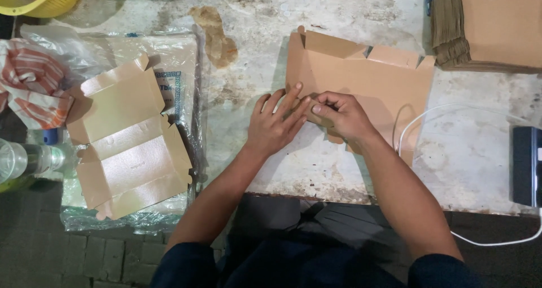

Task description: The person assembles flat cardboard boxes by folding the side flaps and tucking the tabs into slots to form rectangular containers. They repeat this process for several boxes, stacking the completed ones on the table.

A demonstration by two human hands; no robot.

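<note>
From the head camera, looking straight down, a flat brown cardboard box blank lies on the worn, stained bench, right in front of the person. The left hand lies flat on the blank's left edge with its fingers spread, pressing it down, while the right hand is curled, thumb and fingers pinching a small flap at the near edge. The blank looks barely begun: its far side flaps stand slightly raised and creased, but the main panel is flat and no walls are up. To the left, an opened-out folded box rests on a clear plastic bag; a stack of flat blanks sits at the far right
</note>
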